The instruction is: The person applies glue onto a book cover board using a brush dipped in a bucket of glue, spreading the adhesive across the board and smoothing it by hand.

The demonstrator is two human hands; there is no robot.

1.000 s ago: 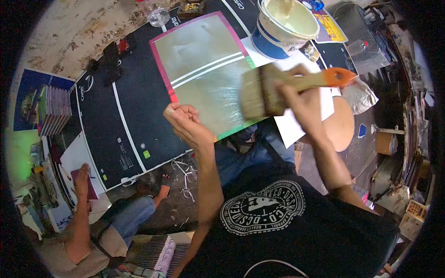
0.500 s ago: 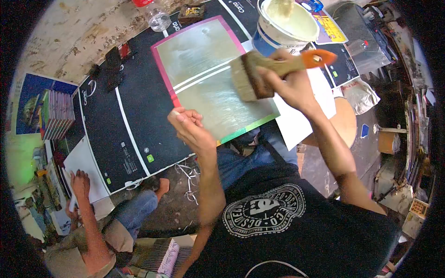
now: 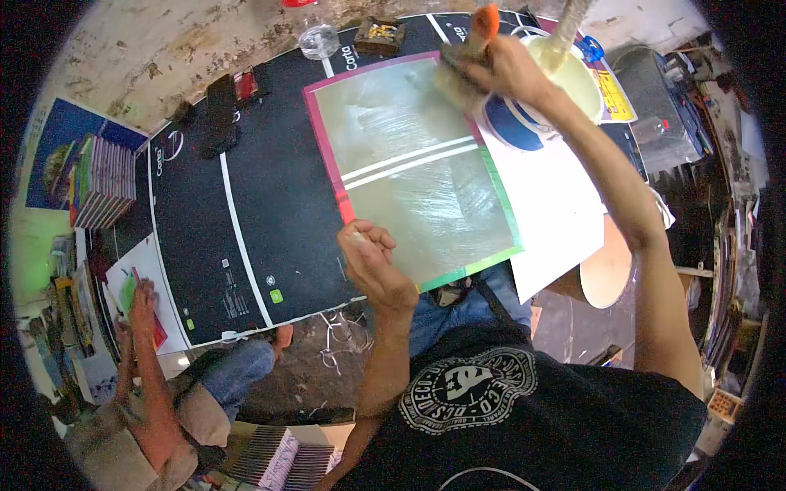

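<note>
In front of me lies a greyish sheet [image 3: 417, 204] with magenta and green edges and two white strips across its middle. Its surface has wet-looking, streaky shine. My left hand [image 3: 378, 266] is closed at the sheet's lower left edge, fingers curled and gripping it. My right hand [image 3: 520, 69] grips the orange-tipped handle of a wide flat brush [image 3: 463, 78], whose blurred bristles are at the sheet's upper right corner. Just right of this hand stands a bucket [image 3: 520, 123] of cream-coloured paste, with a coated stick [image 3: 566, 39] upright in it.
Under the sheet is a black printed table covering [image 3: 270, 213]; white paper [image 3: 557, 213] lies to the right. A bottle [image 3: 317, 37] and a small box [image 3: 380, 35] stand at the back. Left are stacked books [image 3: 106, 184] and another person's hand [image 3: 143, 303] on paper.
My right hand has moved the brush from the sheet's middle right up to its upper right corner. My left hand stays at the edge. The other person's hands now have something red and green.
</note>
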